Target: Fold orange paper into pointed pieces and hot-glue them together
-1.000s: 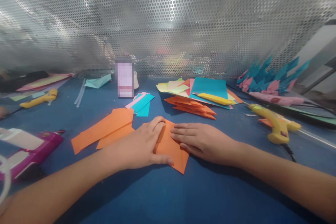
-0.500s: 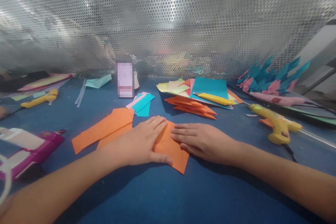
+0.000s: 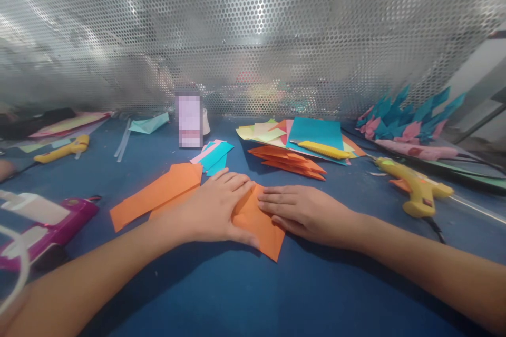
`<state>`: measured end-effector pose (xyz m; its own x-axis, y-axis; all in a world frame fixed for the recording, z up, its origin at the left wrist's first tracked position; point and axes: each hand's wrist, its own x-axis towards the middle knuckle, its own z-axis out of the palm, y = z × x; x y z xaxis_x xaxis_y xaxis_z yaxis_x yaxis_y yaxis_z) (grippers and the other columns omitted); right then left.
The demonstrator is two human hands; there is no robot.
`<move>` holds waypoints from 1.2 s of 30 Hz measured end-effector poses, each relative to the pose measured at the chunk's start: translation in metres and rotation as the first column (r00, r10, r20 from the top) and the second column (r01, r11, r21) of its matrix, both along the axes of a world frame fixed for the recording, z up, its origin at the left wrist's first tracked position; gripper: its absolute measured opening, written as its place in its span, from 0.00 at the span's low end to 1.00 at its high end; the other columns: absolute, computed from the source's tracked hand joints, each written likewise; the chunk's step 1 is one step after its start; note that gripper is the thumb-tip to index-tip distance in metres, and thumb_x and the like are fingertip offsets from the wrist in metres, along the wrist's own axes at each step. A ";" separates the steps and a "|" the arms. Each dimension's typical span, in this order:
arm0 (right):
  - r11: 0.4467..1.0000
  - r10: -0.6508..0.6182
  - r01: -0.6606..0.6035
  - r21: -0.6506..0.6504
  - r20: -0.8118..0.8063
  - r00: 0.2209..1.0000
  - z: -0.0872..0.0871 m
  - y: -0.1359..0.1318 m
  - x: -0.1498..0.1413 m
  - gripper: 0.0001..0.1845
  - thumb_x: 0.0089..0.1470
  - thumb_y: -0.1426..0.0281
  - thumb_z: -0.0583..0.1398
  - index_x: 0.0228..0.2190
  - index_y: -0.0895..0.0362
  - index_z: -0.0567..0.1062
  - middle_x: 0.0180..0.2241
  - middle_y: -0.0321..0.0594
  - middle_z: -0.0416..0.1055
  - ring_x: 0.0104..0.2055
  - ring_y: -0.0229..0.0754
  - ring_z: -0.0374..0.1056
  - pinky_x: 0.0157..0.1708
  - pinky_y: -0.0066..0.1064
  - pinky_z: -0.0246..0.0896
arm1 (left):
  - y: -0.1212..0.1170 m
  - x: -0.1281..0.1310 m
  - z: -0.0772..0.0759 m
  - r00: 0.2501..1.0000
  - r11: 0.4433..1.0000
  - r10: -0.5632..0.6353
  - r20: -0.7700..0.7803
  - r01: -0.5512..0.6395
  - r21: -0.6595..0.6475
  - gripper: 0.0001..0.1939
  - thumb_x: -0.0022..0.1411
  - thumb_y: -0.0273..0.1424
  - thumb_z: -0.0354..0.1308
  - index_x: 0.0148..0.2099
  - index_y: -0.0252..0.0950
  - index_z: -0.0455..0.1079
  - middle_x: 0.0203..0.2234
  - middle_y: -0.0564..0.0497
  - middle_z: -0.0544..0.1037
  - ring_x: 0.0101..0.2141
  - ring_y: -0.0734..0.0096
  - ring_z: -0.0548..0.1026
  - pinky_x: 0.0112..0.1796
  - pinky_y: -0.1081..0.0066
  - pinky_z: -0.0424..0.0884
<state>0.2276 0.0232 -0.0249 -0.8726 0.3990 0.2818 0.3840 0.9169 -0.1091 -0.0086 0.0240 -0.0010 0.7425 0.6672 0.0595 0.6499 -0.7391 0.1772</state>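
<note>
An orange sheet of folded paper point(image 3: 259, 224) lies on the blue table under both hands. My left hand point(image 3: 221, 208) rests on its left side, fingers stretched forward and thumb spread toward the near corner. Flat on the paper's right edge is my right hand point(image 3: 304, 210), its fingers extended and pointing left. Each hand presses from above without gripping. More orange paper pieces point(image 3: 158, 192) lie left of my left hand, partly covered by that forearm. Just beyond my hands sits a stack of folded orange papers point(image 3: 290, 161).
Coloured sheets point(image 3: 316, 131) with a yellow cutter point(image 3: 324, 149) on top lie behind the stack. A yellow glue gun point(image 3: 415, 184) is at right, near blue-and-pink paper shapes point(image 3: 415, 116). Blue and pink strips point(image 3: 215, 155) lie before a phone point(image 3: 190, 121). A magenta power strip point(image 3: 71, 221) is at left.
My left hand's fingers have shifted slightly and its thumb sits a little differently on the orange paper. My right hand stays in place.
</note>
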 end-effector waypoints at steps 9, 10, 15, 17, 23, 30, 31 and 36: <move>1.000 0.013 -0.013 0.014 -0.004 1.000 0.001 -0.001 -0.001 0.18 0.62 0.72 0.51 0.49 0.64 0.72 0.48 0.44 0.73 0.54 0.46 0.66 0.54 0.39 0.62 | 0.006 0.007 -0.005 1.000 0.989 0.012 0.021 -0.015 0.145 0.18 0.66 0.42 0.50 0.50 0.36 0.66 0.46 0.46 0.70 0.49 0.58 0.64 0.50 0.59 0.59; 1.000 0.013 -0.013 0.015 -0.006 1.000 0.001 -0.001 -0.001 0.18 0.62 0.72 0.51 0.49 0.63 0.72 0.48 0.44 0.73 0.54 0.45 0.65 0.54 0.38 0.62 | 0.005 0.008 -0.006 1.000 0.989 0.019 0.015 -0.021 0.149 0.17 0.65 0.41 0.51 0.50 0.36 0.66 0.46 0.46 0.70 0.49 0.58 0.64 0.50 0.59 0.59; 1.000 0.012 -0.012 0.019 -0.005 1.000 0.001 0.000 0.000 0.18 0.62 0.72 0.50 0.50 0.63 0.71 0.49 0.43 0.73 0.54 0.45 0.65 0.54 0.37 0.61 | 0.003 0.010 -0.005 0.999 0.987 0.046 -0.007 -0.044 0.157 0.16 0.64 0.40 0.53 0.51 0.36 0.65 0.50 0.46 0.69 0.51 0.56 0.64 0.50 0.58 0.58; 1.000 0.012 -0.012 0.011 0.001 1.000 0.002 -0.001 -0.001 0.18 0.62 0.72 0.50 0.49 0.63 0.72 0.49 0.44 0.73 0.54 0.45 0.65 0.54 0.37 0.61 | 0.003 0.010 -0.004 0.999 0.986 0.045 -0.024 -0.040 0.164 0.16 0.65 0.39 0.52 0.50 0.36 0.65 0.50 0.45 0.69 0.51 0.56 0.63 0.50 0.57 0.58; 1.000 -0.008 0.008 -0.001 -0.006 1.000 0.005 -0.002 -0.002 0.17 0.62 0.71 0.50 0.48 0.62 0.72 0.48 0.46 0.73 0.51 0.45 0.67 0.51 0.38 0.63 | 0.003 0.010 -0.003 0.998 0.986 0.050 -0.039 -0.043 0.160 0.16 0.65 0.41 0.52 0.50 0.37 0.65 0.46 0.46 0.71 0.48 0.56 0.66 0.47 0.57 0.59; 1.000 0.012 -0.012 0.001 -0.026 1.000 0.004 -0.001 -0.002 0.17 0.62 0.71 0.50 0.49 0.61 0.72 0.48 0.45 0.73 0.53 0.44 0.66 0.52 0.37 0.62 | 0.003 0.007 -0.012 0.985 0.966 0.170 0.008 -0.168 0.196 0.24 0.60 0.48 0.53 0.48 0.33 0.64 0.46 0.42 0.69 0.48 0.52 0.65 0.49 0.54 0.59; 1.000 0.015 -0.015 0.001 -0.024 1.000 0.004 -0.001 -0.002 0.17 0.62 0.71 0.50 0.49 0.61 0.72 0.48 0.45 0.73 0.53 0.44 0.66 0.53 0.37 0.62 | 0.003 0.007 -0.013 0.984 0.965 0.178 0.007 -0.176 0.192 0.25 0.60 0.48 0.54 0.48 0.32 0.64 0.47 0.41 0.69 0.49 0.51 0.64 0.49 0.54 0.59; 1.000 0.017 -0.017 -0.001 -0.008 1.000 0.003 0.000 -0.002 0.18 0.63 0.71 0.49 0.49 0.62 0.72 0.49 0.45 0.72 0.54 0.44 0.65 0.53 0.37 0.62 | 0.003 0.007 -0.013 0.985 0.972 0.173 0.023 -0.174 0.157 0.23 0.60 0.45 0.55 0.50 0.33 0.63 0.50 0.42 0.68 0.50 0.53 0.64 0.50 0.55 0.59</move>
